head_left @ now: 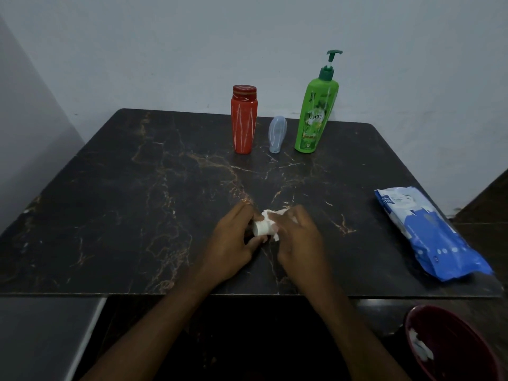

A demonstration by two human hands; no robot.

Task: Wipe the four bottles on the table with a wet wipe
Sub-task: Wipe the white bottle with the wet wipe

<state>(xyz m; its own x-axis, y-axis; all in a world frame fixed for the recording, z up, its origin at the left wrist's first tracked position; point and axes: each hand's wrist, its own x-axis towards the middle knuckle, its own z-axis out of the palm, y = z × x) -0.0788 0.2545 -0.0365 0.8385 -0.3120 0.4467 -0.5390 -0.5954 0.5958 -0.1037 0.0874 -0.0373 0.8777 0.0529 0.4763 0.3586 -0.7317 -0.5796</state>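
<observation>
- Presently a small white-capped bottle (261,229) is held on its side in the left hand (233,240). The fingers are curled round its body, so little besides the cap is seen. Whether it rests on the worktop (137,202) or is held just above it cannot be told.
- A wet wipe (270,213) is gripped in the right hand (297,237), with the fingers bent over it and pressing it against the cap end of the bottle. The two hands meet there, so one steadies while the other rubs.
- The bottle is judged to be laid sideways so that its cap and neck are offered to the wipe.
- Well beyond both hands, three more bottles are stood upright in a row: a red bottle (244,122), a small grey-blue bottle (277,134) and a green pump bottle (316,116). They are set apart from one another and clear of the rubbing, presumably so each can be taken in turn.
- A blue wet wipe pack (428,232) is laid flat off to the right of the right hand, seemingly kept on that side so a fresh sheet can be drawn.
- Below and to the right of the right hand, past the worktop edge, a dark red bin (453,345) is seen holding crumpled white material, likely spent wipes.
- Whether the three standing bottles have been wiped cannot be told.
</observation>
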